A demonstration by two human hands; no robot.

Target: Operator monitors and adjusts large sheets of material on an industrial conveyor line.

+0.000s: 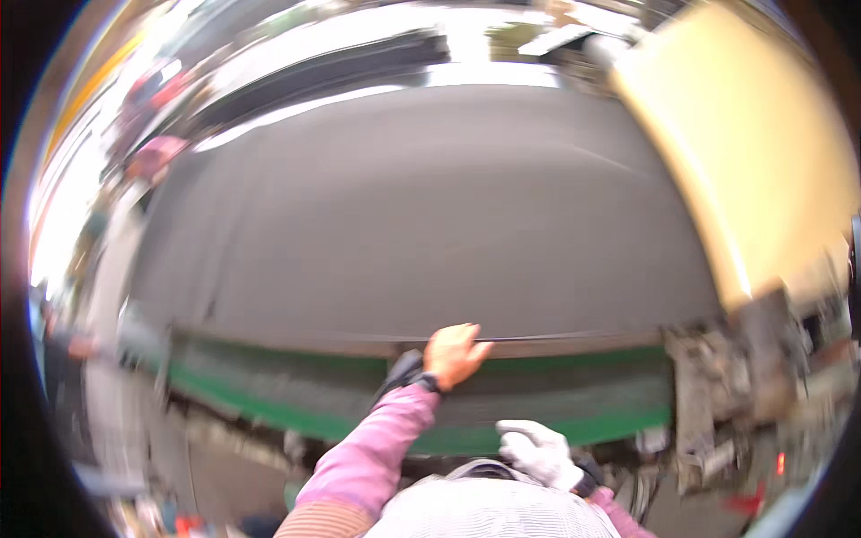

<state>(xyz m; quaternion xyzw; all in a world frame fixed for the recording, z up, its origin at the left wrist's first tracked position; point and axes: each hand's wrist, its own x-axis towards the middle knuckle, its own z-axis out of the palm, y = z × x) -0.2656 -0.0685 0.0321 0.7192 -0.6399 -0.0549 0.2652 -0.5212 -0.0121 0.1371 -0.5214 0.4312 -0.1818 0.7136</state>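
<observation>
A wide sheet of grey fabric (421, 206) lies spread over a long table with a green front band (556, 399). My bare left hand (453, 354), pink sleeve and a dark watch at the wrist, reaches forward and grips the fabric's near edge between thumb and fingers. A dark object (404, 366) sits just left of that wrist. My right hand (538, 453) wears a white glove and stays low, close to my body below the green band. Its fingers look curled, and blur hides whether anything is in them. The whole picture is motion-blurred.
A large pale yellow panel (753, 152) stands at the right. Below it is cluttered grey machinery (726, 394) at the table's right end. Blurred colourful shapes, perhaps people, line the far left (152, 157). Bright surfaces run along the far side.
</observation>
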